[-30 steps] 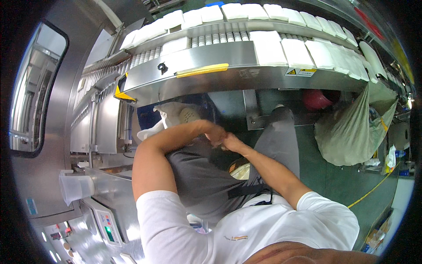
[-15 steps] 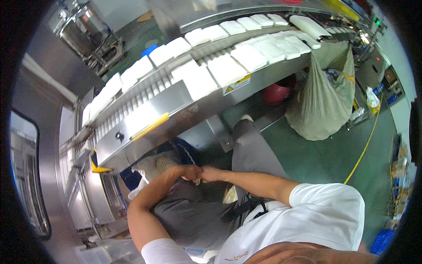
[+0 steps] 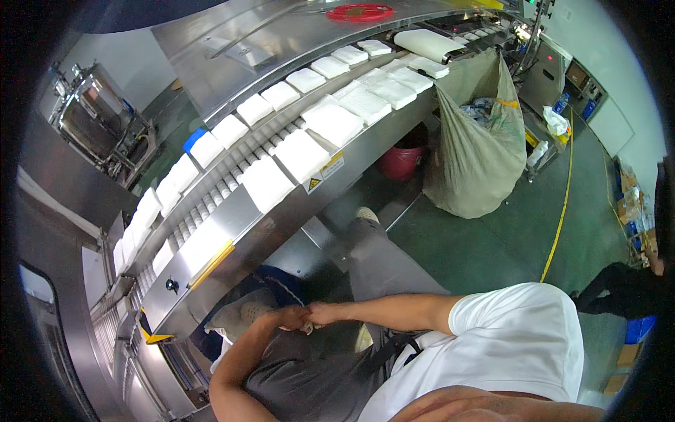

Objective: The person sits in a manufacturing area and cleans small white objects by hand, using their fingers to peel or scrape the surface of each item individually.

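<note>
Both of my hands meet low in front of me, over my lap. My left hand (image 3: 292, 318) is closed, its fingers curled toward the other hand. Touching it is my right hand (image 3: 323, 314), closed as well. A small pale bit shows between the fingers, too small to name. Above them runs a steel roller conveyor (image 3: 278, 239) with white folded pads (image 3: 267, 184) lying along it in two rows. Neither hand touches the pads or the conveyor.
A big cloth sack (image 3: 471, 162) hangs at the conveyor's far right, beside a red bucket (image 3: 401, 163). Far left stands a steel tank (image 3: 95, 112). A red round lid (image 3: 358, 13) lies on the steel top behind. At the right edge, a person's dark-clothed limb (image 3: 615, 288) shows.
My view has shifted, so the conveyor appears lower and further left. Several pads have moved along the conveyor toward the left. My hands stay together. Another person has come into view at right.
</note>
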